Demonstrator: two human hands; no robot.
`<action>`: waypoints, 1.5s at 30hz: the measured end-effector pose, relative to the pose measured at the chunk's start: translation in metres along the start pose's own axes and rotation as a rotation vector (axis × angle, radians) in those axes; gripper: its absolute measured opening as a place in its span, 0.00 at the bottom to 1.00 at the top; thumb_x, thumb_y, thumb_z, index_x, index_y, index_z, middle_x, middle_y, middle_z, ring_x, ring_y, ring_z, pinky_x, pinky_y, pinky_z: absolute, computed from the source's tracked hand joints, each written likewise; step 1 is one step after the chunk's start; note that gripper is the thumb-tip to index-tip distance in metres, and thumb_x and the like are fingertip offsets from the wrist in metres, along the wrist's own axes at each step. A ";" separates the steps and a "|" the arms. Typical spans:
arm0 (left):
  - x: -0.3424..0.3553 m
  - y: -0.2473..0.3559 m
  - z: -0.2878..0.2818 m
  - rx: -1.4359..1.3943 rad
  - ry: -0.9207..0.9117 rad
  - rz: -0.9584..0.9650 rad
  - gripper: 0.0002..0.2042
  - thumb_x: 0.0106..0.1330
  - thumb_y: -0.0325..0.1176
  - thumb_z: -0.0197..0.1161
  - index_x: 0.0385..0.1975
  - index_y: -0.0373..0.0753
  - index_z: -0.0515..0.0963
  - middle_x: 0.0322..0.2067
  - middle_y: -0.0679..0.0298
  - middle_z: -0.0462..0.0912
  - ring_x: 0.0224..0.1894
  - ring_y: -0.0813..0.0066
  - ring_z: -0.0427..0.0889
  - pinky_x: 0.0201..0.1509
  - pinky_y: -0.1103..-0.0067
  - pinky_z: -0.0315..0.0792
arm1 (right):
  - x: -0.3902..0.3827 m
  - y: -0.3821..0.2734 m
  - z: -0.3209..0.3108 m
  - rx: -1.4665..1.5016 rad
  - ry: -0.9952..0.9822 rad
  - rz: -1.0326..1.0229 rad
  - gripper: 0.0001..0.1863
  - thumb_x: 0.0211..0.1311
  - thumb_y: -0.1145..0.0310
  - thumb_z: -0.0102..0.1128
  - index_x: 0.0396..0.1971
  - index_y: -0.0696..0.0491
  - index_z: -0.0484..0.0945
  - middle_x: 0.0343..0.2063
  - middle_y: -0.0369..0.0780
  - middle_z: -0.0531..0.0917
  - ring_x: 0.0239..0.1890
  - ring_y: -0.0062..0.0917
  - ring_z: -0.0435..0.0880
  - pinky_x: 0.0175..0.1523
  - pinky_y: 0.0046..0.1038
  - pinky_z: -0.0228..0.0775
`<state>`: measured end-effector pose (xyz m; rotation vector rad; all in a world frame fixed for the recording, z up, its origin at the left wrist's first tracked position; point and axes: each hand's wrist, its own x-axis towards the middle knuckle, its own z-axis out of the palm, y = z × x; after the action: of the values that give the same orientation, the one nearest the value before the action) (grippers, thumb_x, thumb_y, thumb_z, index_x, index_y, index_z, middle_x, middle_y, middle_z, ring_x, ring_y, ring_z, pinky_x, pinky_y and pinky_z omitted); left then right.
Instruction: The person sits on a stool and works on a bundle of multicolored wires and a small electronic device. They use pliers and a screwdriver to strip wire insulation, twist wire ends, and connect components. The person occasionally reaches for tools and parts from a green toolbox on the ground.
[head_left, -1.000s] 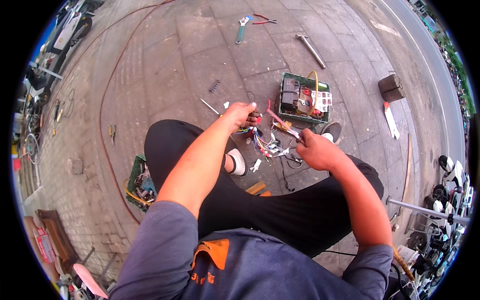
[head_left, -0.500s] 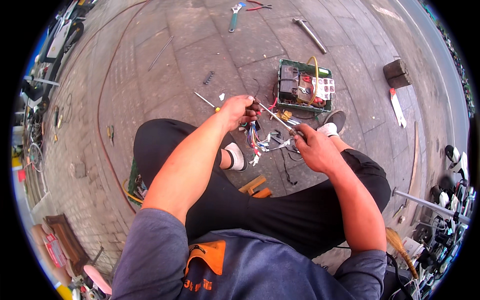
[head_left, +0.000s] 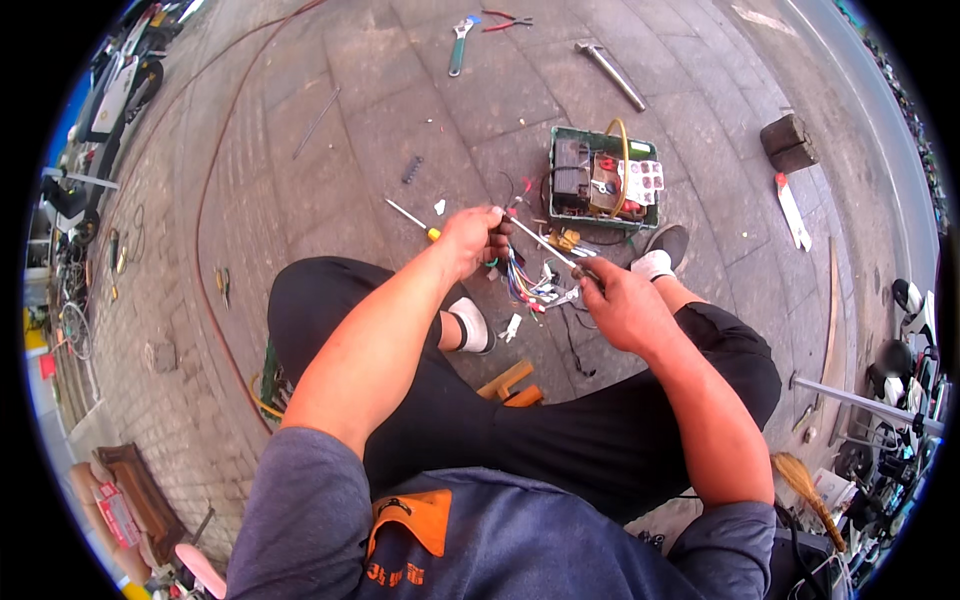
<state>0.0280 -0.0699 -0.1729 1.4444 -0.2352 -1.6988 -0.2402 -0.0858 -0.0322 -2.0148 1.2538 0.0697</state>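
My right hand (head_left: 628,305) is wrapped round the dark handle of a screwdriver (head_left: 541,240), whose silver shaft slants up to the left. Its tip meets the fingers of my left hand (head_left: 472,238), which are closed in a pinch. What they hold is mostly hidden; it looks small and dark. Just below hangs a bundle of coloured wires (head_left: 518,280) with white connectors, lying between my feet. To the left of my left hand, another screwdriver (head_left: 408,214) with a yellow handle lies on the paving.
Ahead right stands a green crate (head_left: 600,222) of parts with a yellow handle. Farther out lie an adjustable wrench (head_left: 459,50), red-handled pliers (head_left: 508,21) and a hammer (head_left: 612,76). A wooden block (head_left: 788,143) sits at right, a long hose (head_left: 205,190) at left.
Both hands have come slightly nearer to me, the screwdriver still between them. A white connector piece now lies apart below the wires. The whole view has shifted a little.
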 end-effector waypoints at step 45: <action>-0.007 -0.004 0.006 -0.143 -0.034 -0.007 0.08 0.81 0.38 0.54 0.41 0.42 0.76 0.29 0.69 0.75 0.26 0.78 0.70 0.31 0.77 0.72 | 0.005 0.019 0.008 -0.052 -0.058 -0.008 0.22 0.77 0.54 0.50 0.61 0.50 0.78 0.45 0.52 0.88 0.50 0.50 0.86 0.55 0.49 0.77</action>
<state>0.0206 -0.0650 -0.1689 1.3136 -0.1237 -1.7112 -0.2500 -0.0886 -0.0505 -2.0476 1.2185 0.1569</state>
